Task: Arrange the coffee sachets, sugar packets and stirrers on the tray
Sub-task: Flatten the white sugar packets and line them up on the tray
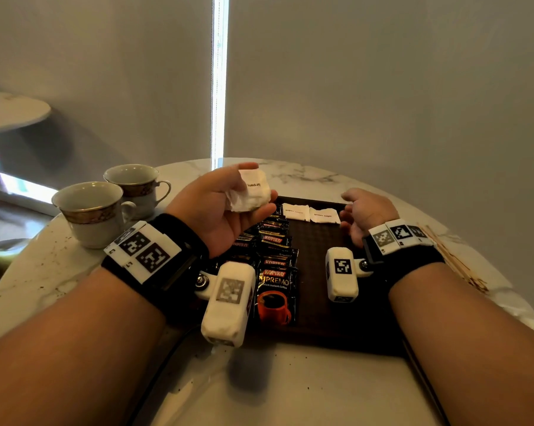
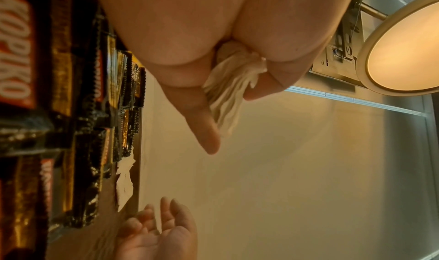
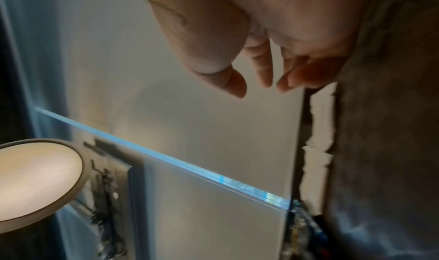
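Observation:
A dark brown tray lies on the marble table. Several black Kopiko coffee sachets overlap in a column along its left side. Two white sugar packets lie side by side at its far edge. My left hand, palm up above the tray's far left corner, holds a stack of white sugar packets; the same stack shows between thumb and fingers in the left wrist view. My right hand hovers over the tray's far right, fingers loosely curled and empty. Wooden stirrers lie on the table right of the tray.
Two gold-rimmed teacups stand on the table at the left, beyond my left wrist. A window blind hangs just behind the round table's far edge. A second small table sits far left.

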Demonstrator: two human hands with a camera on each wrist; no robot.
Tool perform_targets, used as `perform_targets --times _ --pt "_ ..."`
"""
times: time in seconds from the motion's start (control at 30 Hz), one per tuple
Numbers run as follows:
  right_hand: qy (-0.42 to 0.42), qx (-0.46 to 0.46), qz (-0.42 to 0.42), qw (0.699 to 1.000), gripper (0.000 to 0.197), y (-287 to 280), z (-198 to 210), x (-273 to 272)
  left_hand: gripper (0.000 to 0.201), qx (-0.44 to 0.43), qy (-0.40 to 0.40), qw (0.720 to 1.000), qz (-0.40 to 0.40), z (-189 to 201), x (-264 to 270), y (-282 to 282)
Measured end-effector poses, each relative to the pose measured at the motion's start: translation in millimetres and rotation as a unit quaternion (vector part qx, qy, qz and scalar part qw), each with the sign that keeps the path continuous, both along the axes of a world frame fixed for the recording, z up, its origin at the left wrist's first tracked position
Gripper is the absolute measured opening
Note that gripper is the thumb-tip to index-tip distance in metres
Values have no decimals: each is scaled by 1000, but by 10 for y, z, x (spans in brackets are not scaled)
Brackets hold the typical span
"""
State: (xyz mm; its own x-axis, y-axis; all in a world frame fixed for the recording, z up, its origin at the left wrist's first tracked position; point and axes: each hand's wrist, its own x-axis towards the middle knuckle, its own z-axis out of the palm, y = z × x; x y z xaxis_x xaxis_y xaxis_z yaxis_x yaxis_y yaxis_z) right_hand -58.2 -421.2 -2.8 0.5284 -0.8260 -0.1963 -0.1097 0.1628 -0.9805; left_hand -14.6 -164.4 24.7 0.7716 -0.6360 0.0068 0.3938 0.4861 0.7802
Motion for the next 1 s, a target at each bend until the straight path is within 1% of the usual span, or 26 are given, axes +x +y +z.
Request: perform_targets --times 0.07,0.1,0.2,0.33,0.4,0.47,0.53,0.6,0.67,0.7,0.83,1.0 --pt "-25 -20 13 999 16 82 147 -32 34 5 -19 1000 -11 -6 0 1" --pt "-48 -23 37 998 17 144 228 -52 33 7 -25 1000 -14 -6 1 2" --pt "-111 -46 155 981 20 396 439 -142 32 1 -32 999 -12 1 16 9" --pt "-127 -75 280 948 28 738 606 -266 34 1 -37 999 7 9 25 7" --pt "-131 -73 329 932 31 859 627 -297 32 8 -40 999 14 8 26 1" --pt "-125 -84 363 920 33 939 614 -307 36 11 -48 999 18 5 24 0" --pt "-106 -110 376 914 32 993 589 -305 40 18 -57 998 20 -3 23 1" --pt "-91 -132 368 916 20 1031 570 -305 33 23 -63 998 16 -5 14 4" --pt "-88 -133 357 920 8 1047 570 -309 24 22 -61 998 7 2 0 6" --pt "-90 -126 353 923 4 1055 574 -312 22 20 -59 998 3 7 -3 7" --pt "-99 -100 346 928 5 1062 583 -312 30 3 -59 998 -9 14 3 11" --pt "-108 -77 340 931 8 1071 578 -304 32 -2 -61 998 -9 16 -20 14"
